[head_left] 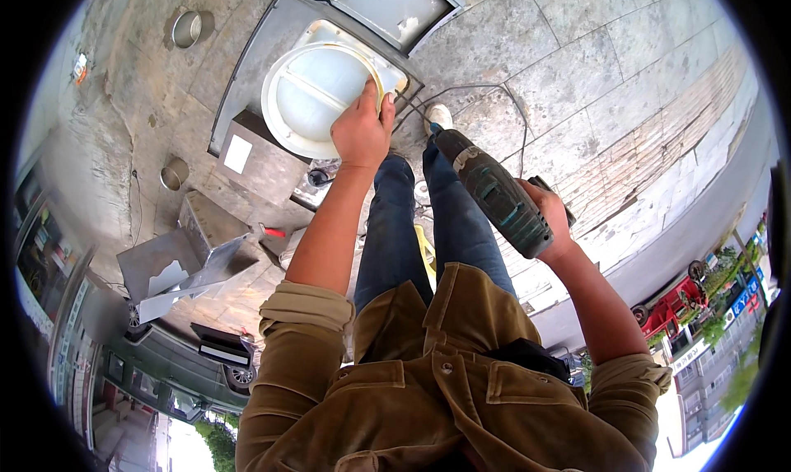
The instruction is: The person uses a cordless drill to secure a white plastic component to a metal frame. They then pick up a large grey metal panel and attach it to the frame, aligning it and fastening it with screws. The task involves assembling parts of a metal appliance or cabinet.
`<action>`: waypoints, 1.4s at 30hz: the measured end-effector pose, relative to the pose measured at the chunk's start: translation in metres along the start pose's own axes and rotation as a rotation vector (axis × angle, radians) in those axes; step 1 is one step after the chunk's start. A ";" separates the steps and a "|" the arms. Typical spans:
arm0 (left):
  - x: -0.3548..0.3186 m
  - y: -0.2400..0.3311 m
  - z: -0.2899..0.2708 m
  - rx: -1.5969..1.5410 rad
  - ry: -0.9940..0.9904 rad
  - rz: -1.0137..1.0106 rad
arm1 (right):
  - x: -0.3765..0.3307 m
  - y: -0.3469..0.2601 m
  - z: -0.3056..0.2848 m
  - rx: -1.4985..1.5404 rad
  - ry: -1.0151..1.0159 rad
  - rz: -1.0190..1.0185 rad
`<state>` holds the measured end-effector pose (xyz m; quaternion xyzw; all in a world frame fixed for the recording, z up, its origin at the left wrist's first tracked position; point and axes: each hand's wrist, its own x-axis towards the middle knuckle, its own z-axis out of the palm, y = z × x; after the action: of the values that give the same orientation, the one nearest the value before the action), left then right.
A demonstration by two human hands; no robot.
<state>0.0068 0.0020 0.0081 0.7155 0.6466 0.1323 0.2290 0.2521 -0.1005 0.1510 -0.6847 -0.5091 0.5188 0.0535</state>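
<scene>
My left hand [361,130] presses on the rim of a round white fan-like disc [309,93] set in a grey metal frame [272,39], fingers curled over its edge. My right hand [550,217] grips the handle of a worn teal and black power drill [494,193]. The drill's bit points toward the disc's right edge, close to my left hand. My legs in blue jeans and a white shoe [438,114] show below the drill.
Grey sheet-metal boxes [247,155] and folded metal pieces [177,270] lie on the stone pavement at left. Two round metal rings [187,29] sit in the ground. A black cable [503,93] loops over the slabs. A car [177,361] and red vehicle [671,307] stand at the rim.
</scene>
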 end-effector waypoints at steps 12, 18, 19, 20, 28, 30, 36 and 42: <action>0.000 -0.001 0.005 0.040 0.040 0.042 | 0.001 0.025 0.026 0.270 0.015 0.030; 0.000 -0.004 0.007 0.030 0.074 0.040 | 0.011 -0.017 -0.011 -0.141 0.051 -0.101; 0.000 -0.003 0.006 0.032 0.067 0.042 | 0.010 -0.018 -0.012 -0.162 0.047 -0.085; 0.000 -0.003 0.005 0.035 0.060 0.043 | 0.007 -0.016 -0.012 -0.165 0.037 -0.058; 0.000 -0.005 0.008 0.036 0.080 0.050 | -0.010 -0.006 -0.009 0.072 0.019 0.039; 0.000 -0.005 0.007 0.027 0.075 0.039 | -0.009 -0.006 -0.005 0.109 0.029 0.030; 0.003 0.003 -0.012 -0.134 -0.061 -0.143 | -0.022 0.003 -0.004 0.193 0.073 -0.064; 0.013 -0.008 -0.059 -1.100 -0.114 -0.666 | -0.055 0.038 -0.010 0.104 -0.040 0.083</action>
<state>-0.0274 0.0248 0.0533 0.2603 0.6587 0.3280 0.6252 0.2869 -0.1551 0.1689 -0.6911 -0.4536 0.5598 0.0572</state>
